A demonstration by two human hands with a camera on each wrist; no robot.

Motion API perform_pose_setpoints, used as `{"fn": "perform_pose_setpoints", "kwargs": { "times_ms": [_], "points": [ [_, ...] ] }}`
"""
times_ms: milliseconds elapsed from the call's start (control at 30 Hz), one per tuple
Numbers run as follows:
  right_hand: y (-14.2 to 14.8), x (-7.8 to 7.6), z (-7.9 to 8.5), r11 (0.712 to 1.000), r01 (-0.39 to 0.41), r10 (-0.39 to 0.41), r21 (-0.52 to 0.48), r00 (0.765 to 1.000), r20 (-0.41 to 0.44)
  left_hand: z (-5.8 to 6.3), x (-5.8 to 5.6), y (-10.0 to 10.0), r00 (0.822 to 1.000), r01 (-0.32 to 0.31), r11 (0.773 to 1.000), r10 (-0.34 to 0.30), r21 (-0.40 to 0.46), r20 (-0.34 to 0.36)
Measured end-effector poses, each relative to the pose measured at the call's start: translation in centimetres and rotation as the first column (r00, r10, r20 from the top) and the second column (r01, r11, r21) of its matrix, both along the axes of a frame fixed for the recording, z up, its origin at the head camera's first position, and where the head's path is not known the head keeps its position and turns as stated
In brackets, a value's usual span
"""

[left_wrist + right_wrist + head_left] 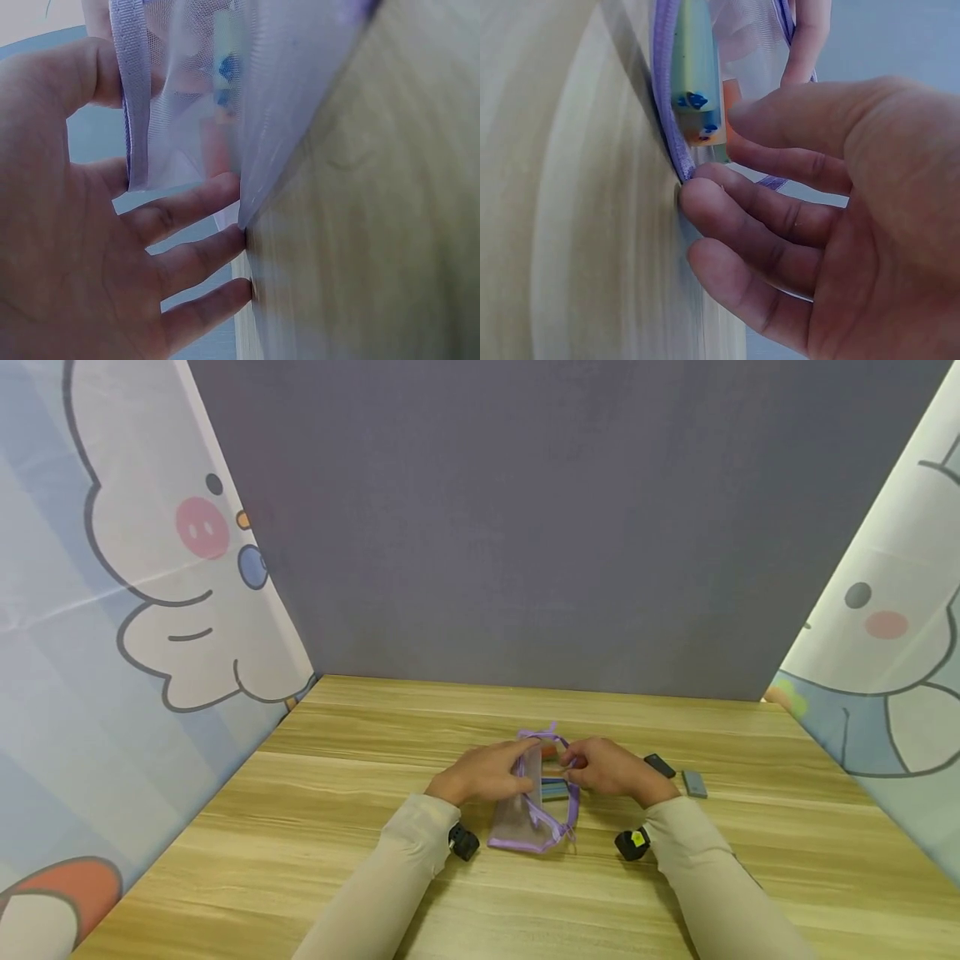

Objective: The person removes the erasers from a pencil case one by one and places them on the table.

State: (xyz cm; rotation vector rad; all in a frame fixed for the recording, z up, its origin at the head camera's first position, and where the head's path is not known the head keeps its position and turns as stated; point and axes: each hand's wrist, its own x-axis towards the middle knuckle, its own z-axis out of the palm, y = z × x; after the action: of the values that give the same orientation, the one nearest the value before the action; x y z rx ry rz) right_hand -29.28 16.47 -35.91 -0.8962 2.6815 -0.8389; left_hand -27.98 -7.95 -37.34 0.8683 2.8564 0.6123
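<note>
A see-through mesh pouch (517,822) with a purple zipper edge lies on the table, its mouth spread between both hands. My left hand (491,772) holds the near-left rim, thumb and index finger over the edge and the other fingers against the outside mesh. At the mouth's right side, my right hand (603,767) has its fingers loosely bent, nothing clearly gripped. Inside are an orange-red piece (549,752) beside the right fingertips, blue-and-green pieces (555,789), and a pale green block (695,56) with blue marks. What kind they are cannot be told.
Right of the right hand, a black rectangular piece (659,766) and a grey one (694,784) lie on the wood-grain table (315,827). A grey panel (510,527) stands behind the table, with printed cartoon sheets (172,652) along the sides.
</note>
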Motion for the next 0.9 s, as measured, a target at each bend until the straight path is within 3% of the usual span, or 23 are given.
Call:
{"fn": "perform_pose_setpoints", "kwargs": {
  "times_ms": [667,900],
  "points": [
    [-0.17,-0.04,-0.09,1.0,0.002,-0.002,0.023,1.0,-0.005,-0.06,0.04,0.06,1.0,0.0,1.0,0.0,-0.001,0.0],
    [-0.23,0.09,-0.1,0.999,-0.025,0.027,0.046,0.999,-0.047,-0.08,0.04,0.05,1.0,-0.006,1.0,0.006,-0.014,-0.005]
  ]
}}
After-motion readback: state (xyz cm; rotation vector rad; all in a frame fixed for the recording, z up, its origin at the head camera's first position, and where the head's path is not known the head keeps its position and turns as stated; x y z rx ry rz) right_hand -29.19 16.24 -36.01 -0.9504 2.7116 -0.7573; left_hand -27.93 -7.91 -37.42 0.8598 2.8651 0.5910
